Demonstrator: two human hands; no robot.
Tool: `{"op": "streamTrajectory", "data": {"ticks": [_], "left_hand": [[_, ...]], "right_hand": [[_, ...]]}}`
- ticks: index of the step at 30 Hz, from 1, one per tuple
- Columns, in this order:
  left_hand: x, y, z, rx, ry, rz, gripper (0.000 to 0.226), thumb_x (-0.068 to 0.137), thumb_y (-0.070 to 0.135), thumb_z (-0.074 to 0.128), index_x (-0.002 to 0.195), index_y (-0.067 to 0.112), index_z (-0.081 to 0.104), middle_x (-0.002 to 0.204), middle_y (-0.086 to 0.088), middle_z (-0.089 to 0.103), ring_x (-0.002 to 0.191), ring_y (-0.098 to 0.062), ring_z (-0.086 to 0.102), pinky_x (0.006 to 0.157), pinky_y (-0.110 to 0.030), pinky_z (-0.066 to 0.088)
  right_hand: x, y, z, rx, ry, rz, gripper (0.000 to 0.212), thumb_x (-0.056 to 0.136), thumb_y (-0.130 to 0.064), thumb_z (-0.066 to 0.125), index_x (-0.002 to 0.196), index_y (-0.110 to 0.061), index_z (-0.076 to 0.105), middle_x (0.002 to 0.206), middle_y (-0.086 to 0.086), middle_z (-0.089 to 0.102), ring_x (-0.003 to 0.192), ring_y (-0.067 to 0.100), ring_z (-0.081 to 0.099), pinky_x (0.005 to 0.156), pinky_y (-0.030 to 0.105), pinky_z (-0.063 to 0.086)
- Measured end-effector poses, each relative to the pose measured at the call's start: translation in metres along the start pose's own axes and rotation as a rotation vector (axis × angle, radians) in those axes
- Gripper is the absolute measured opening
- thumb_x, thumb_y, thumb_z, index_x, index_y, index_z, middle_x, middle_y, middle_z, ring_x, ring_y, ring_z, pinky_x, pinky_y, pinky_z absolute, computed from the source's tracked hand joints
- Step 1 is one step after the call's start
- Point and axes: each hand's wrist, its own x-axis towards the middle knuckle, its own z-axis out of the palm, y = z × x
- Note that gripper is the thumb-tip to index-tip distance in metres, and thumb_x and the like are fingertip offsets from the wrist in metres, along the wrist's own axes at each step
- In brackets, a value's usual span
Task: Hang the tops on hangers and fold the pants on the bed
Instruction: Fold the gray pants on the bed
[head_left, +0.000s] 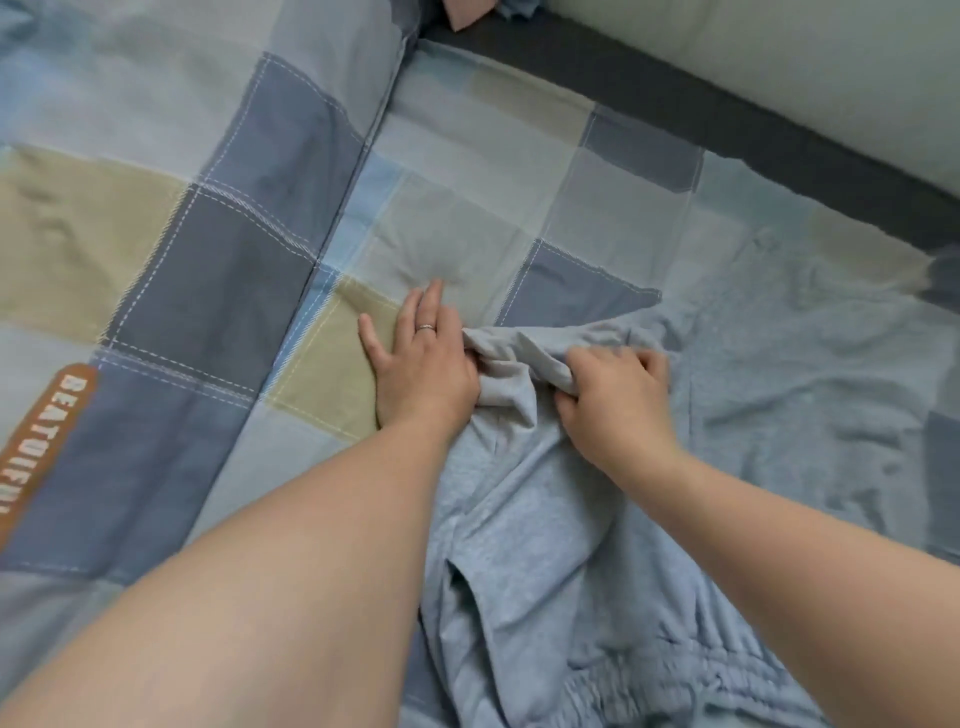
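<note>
A pair of light blue-grey pants (545, 545) lies on the checked bed sheet (467, 171), waistband near me and leg running away towards the middle. My right hand (613, 405) grips the bunched leg end (519, 353), fingers curled into the cloth. My left hand (421, 364) lies flat on the sheet, fingers straight, with its thumb side against the same bunched cloth. A ring shows on one of its fingers. A second light blue garment (810, 364) is spread flat on the right.
A checked pillow or folded quilt (171, 208) with an orange label fills the left side. A dark bed edge (727, 119) and a pale wall run along the top right. A pink cloth (467, 13) peeks in at the top.
</note>
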Motion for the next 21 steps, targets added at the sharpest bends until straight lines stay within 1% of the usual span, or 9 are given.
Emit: {"op": "streamTrajectory", "data": {"ticks": [2, 4, 7, 9, 11, 13, 15, 18, 21], "left_hand": [[-0.027, -0.008, -0.004, -0.035, -0.042, 0.061, 0.050, 0.095, 0.021, 0.043, 0.145, 0.021, 0.037, 0.167, 0.007, 0.012, 0.153, -0.014, 0.007, 0.120, -0.058, -0.003], [-0.070, -0.017, -0.009, -0.070, -0.083, 0.095, 0.058, 0.095, 0.017, 0.047, 0.151, 0.021, 0.032, 0.166, 0.007, 0.016, 0.153, -0.014, 0.011, 0.122, -0.053, -0.001], [-0.136, -0.028, -0.024, -0.127, -0.196, 0.069, 0.059, 0.092, 0.012, 0.049, 0.149, 0.021, 0.035, 0.165, 0.007, 0.021, 0.152, -0.013, 0.015, 0.123, -0.047, 0.001], [-0.179, -0.037, -0.039, -0.148, -0.305, 0.038, 0.052, 0.092, 0.010, 0.049, 0.142, 0.020, 0.042, 0.165, 0.007, 0.022, 0.151, -0.013, 0.017, 0.123, -0.046, 0.006], [-0.222, -0.046, -0.059, -0.158, -0.434, 0.022, 0.040, 0.093, 0.011, 0.048, 0.132, 0.020, 0.046, 0.159, 0.003, 0.033, 0.147, -0.017, 0.026, 0.120, -0.046, 0.016], [-0.272, -0.054, -0.090, -0.156, -0.571, -0.019, 0.025, 0.095, 0.015, 0.048, 0.120, 0.020, 0.047, 0.141, -0.001, 0.049, 0.137, -0.022, 0.040, 0.111, -0.045, 0.029], [-0.323, -0.061, -0.126, -0.162, -0.662, -0.059, 0.019, 0.097, 0.019, 0.047, 0.116, 0.020, 0.048, 0.131, -0.002, 0.054, 0.129, -0.026, 0.046, 0.102, -0.043, 0.034], [-0.388, -0.075, -0.184, -0.184, -0.666, -0.048, 0.012, 0.098, 0.021, 0.048, 0.110, 0.020, 0.045, 0.125, -0.003, 0.054, 0.121, -0.029, 0.048, 0.093, -0.041, 0.036], [-0.436, -0.093, -0.242, -0.198, -0.645, -0.029, 0.013, 0.099, 0.023, 0.048, 0.111, 0.020, 0.046, 0.125, -0.002, 0.054, 0.118, -0.029, 0.049, 0.091, -0.041, 0.036]], "right_hand": [[-0.046, 0.002, -0.003, -0.082, -0.066, 0.014, 0.008, 0.085, -0.025, 0.061, 0.090, -0.019, 0.058, 0.093, 0.003, 0.067, 0.091, 0.032, 0.059, 0.090, 0.042, 0.029], [-0.089, -0.008, -0.009, -0.059, -0.094, 0.036, 0.010, 0.083, -0.022, 0.066, 0.084, -0.017, 0.058, 0.086, 0.007, 0.067, 0.084, 0.034, 0.062, 0.086, 0.043, 0.034], [-0.150, -0.032, -0.025, 0.026, -0.225, 0.092, 0.015, 0.087, -0.024, 0.060, 0.082, -0.024, 0.046, 0.089, 0.005, 0.067, 0.090, 0.032, 0.063, 0.085, 0.041, 0.035], [-0.190, -0.049, -0.034, 0.047, -0.349, 0.139, 0.017, 0.091, -0.026, 0.055, 0.086, -0.026, 0.038, 0.099, 0.004, 0.066, 0.100, 0.030, 0.061, 0.087, 0.040, 0.035], [-0.227, -0.064, -0.047, 0.088, -0.414, 0.206, 0.018, 0.091, -0.025, 0.054, 0.085, -0.025, 0.037, 0.099, 0.005, 0.066, 0.100, 0.031, 0.060, 0.087, 0.040, 0.035], [-0.265, -0.081, -0.070, 0.141, -0.452, 0.293, 0.018, 0.090, -0.022, 0.054, 0.082, -0.024, 0.038, 0.095, 0.009, 0.067, 0.096, 0.035, 0.060, 0.084, 0.040, 0.036], [-0.303, -0.100, -0.098, 0.175, -0.506, 0.347, 0.016, 0.089, -0.020, 0.055, 0.083, -0.022, 0.041, 0.093, 0.010, 0.068, 0.096, 0.036, 0.061, 0.080, 0.039, 0.035], [-0.349, -0.138, -0.149, 0.210, -0.532, 0.361, 0.015, 0.090, -0.019, 0.055, 0.084, -0.022, 0.042, 0.093, 0.011, 0.068, 0.095, 0.037, 0.061, 0.073, 0.037, 0.028], [-0.382, -0.179, -0.201, 0.282, -0.478, 0.386, 0.016, 0.088, -0.013, 0.058, 0.087, -0.020, 0.043, 0.087, 0.010, 0.065, 0.090, 0.038, 0.059, 0.071, 0.036, 0.027]]}}
